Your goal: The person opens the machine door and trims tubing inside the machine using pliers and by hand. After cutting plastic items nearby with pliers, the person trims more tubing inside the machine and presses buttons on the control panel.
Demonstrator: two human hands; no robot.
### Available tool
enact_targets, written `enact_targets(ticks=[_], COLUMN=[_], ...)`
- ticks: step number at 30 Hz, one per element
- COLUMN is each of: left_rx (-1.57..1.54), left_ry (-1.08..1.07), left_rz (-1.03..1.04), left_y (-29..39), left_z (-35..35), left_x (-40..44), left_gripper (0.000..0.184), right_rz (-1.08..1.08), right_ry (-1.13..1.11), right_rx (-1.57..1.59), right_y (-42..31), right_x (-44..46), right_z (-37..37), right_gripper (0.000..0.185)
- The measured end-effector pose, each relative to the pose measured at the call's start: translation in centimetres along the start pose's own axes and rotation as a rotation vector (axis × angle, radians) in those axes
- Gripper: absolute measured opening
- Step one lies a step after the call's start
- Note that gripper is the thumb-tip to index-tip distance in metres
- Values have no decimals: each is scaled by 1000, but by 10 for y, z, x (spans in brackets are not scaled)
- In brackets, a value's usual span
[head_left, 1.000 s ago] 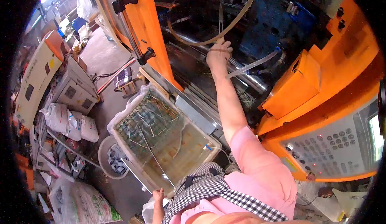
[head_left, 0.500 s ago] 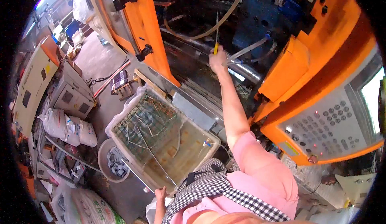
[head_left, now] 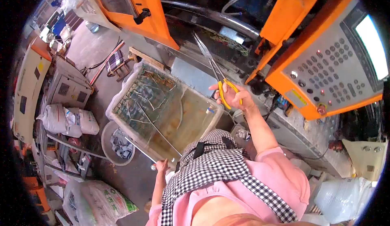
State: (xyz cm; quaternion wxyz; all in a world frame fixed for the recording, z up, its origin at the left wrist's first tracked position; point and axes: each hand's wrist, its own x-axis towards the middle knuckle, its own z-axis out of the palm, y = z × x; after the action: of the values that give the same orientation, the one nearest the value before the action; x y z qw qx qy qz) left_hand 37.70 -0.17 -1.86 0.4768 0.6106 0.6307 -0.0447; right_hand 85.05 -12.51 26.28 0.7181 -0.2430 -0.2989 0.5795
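Long-nose pliers (head_left: 215, 65) with yellow handles are gripped in my right hand (head_left: 235, 96). Their long metal jaws point up and away, over the machine's front edge, with nothing visible between the tips. Below and left of the pliers stands a pale tub (head_left: 215, 118) of murky water. A green mesh (head_left: 140, 92) and several thin sticks lie in it. My left hand (head_left: 162, 165) is closed, low by the tub's near left corner, beside the end of a pale metal rod (head_left: 140, 149). What its fingers hold is hidden.
An orange machine door (head_left: 156, 23) stands open at the top. The control panel (head_left: 325, 69) rises at right. A round bin (head_left: 107, 145) with grey pieces stands left of the tub, near white sacks (head_left: 87, 126). A large filled bag (head_left: 101, 203) is at lower left.
My right hand has drawn back from inside the machine with the pliers, to above the tub's right side. The view has shifted. My left hand stays low and closed.
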Motion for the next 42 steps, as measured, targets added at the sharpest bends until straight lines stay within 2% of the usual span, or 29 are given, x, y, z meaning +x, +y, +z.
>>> enact_targets(ticks=[1,2,6,7,9,12,18,22,25,27,28,29,31,32,33,34,35,37,39,41,42], left_rx=[-195,-187,222,226,-49,47,154,87,-1,67,224,222,-96,-89,-176,6,190,-143,-195,-208,-210], left_ry=[-50,-51,-9,-12,31,-53,-18,-10,-48,-3,-31,-28,-33,-15,6,29,54,123,92,150,138], left_rz=[-63,-62,27,29,-14,-5,121,31,10,54,124,127,-97,-102,-160,-83,-8,-175,-137,-134,-224], left_y=[-3,0,21,22,21,31,27,40,30,43,38,23,-7,18,12,5,4,56,63,65,58], left_z=[-1,-4,-8,-8,-5,-13,-15,-15,-10,-10,-9,-5,6,0,4,4,2,-1,-2,6,11], left_x=[4,5,6,4,2,-7,-6,-13,-8,-21,-14,-4,20,-1,2,2,4,-38,-50,-58,-55], left_gripper=[37,37,33,33,35,36,36,38,40,41,42,42,40,39,38,35,33,30,37,39,39], right_rz=[11,7,0,-3,21,25,32,8,-40,-101,-139,-141,-251,-283,-315,-358,-384,-433,-478,-511,-508], right_ry=[-20,-16,6,11,-12,-13,52,93,110,127,141,137,170,169,167,169,191,256,322,549,550], right_rx=[29,45,21,22,1,12,-68,-54,-23,71,111,108,88,109,131,161,140,69,-50,-256,-250], right_y=[5,8,12,13,14,14,20,24,20,9,4,-4,-25,-35,-45,-55,-64,-83,-99,-108,-112], right_x=[-6,-12,-30,-34,-39,-43,-35,-17,12,41,58,77,119,142,165,187,207,238,263,288,297], right_z=[4,6,14,14,13,14,11,4,-5,-11,-18,-22,-33,-43,-55,-67,-80,-90,-99,-113,-118], right_gripper=[37,38,39,39,36,40,40,40,40,42,43,43,47,48,49,46,41,38,32,37,37])
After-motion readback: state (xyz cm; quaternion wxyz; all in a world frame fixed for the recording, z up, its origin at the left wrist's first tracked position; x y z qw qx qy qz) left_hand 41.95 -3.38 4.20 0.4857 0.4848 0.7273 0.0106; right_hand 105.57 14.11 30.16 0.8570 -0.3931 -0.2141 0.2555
